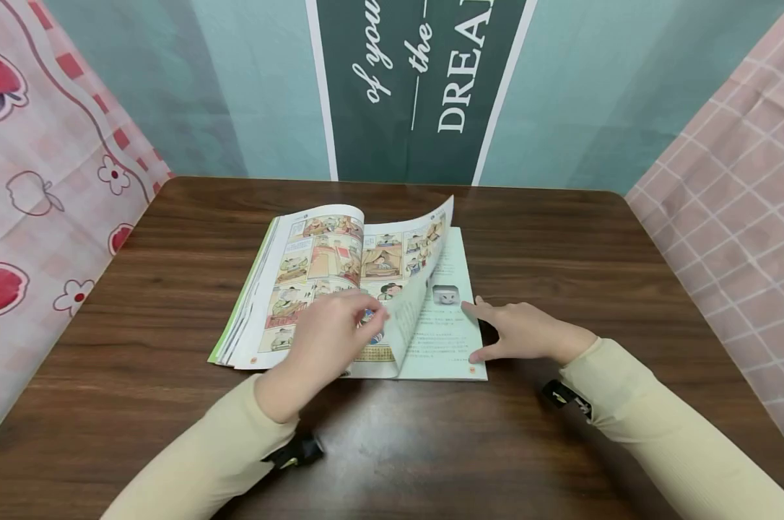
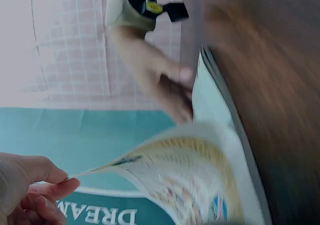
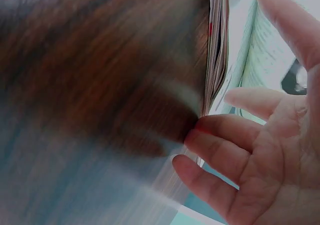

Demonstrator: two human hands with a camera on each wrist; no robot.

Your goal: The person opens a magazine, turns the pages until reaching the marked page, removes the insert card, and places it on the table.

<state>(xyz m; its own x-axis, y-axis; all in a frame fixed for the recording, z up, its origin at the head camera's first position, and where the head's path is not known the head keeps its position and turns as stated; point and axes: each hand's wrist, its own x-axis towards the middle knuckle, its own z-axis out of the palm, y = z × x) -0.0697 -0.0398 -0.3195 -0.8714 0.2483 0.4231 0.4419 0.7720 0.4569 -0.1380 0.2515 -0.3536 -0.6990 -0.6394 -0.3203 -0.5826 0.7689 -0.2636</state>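
Observation:
An open comic magazine (image 1: 327, 282) lies on the table, its pages filled with coloured panels. One page (image 1: 424, 289) is lifted and curls up from the right half, baring a pale green printed page (image 1: 453, 332) below. In the left wrist view, my left hand (image 2: 35, 190) pinches the lifted page (image 2: 185, 175) by its edge between thumb and forefinger. Seen from the head, that left hand (image 1: 333, 328) is over the magazine's lower middle. My right hand (image 1: 528, 331) rests at the magazine's right edge, fingers spread. Its fingertips (image 3: 197, 135) touch the page stack's edge (image 3: 217, 50).
The dark wooden table (image 1: 561, 253) extends around the magazine. Behind it hangs a teal cloth (image 1: 268, 87) with white lettering. Patterned pink cloths hang at the left (image 1: 35, 217) and right (image 1: 743, 180). Both wrists wear black straps with devices.

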